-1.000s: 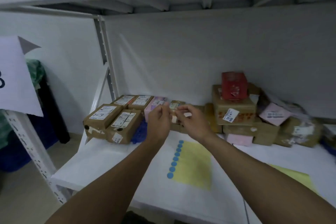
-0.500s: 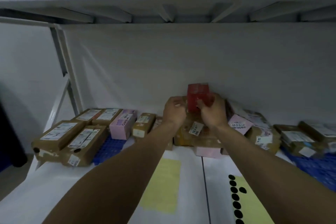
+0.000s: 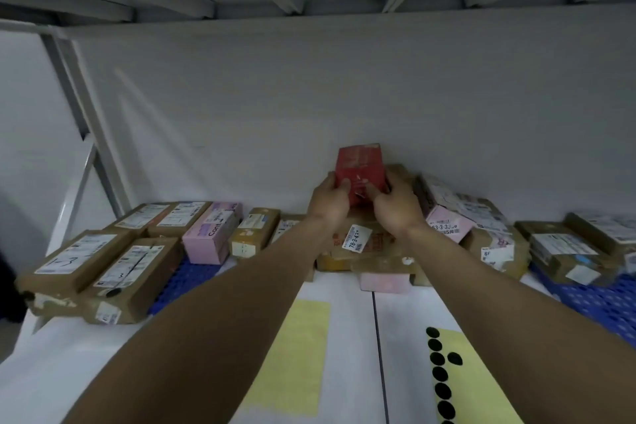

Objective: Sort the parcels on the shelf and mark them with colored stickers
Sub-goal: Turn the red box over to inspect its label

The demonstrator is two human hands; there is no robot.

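A small red box (image 3: 360,165) stands at the back of the white shelf (image 3: 86,354), on top of a brown carton (image 3: 375,243) with a white label. My left hand (image 3: 328,198) grips its left side and my right hand (image 3: 394,201) grips its right side, thumbs on the front face. A yellow backing sheet with several black round stickers (image 3: 442,375) lies at the front right. Another yellow sheet (image 3: 296,354), with no stickers showing, lies between my forearms.
Brown cartons (image 3: 103,262) and a pink box (image 3: 213,234) line the back left on a blue mat (image 3: 182,280). More labelled parcels (image 3: 488,231) pile up at the back right, some on a blue mat (image 3: 595,303). The shelf above hangs low overhead.
Both hands moved from a small item at centre to the red box on the stack and took hold of it. The view shifted right and closer; black stickers came into sight.
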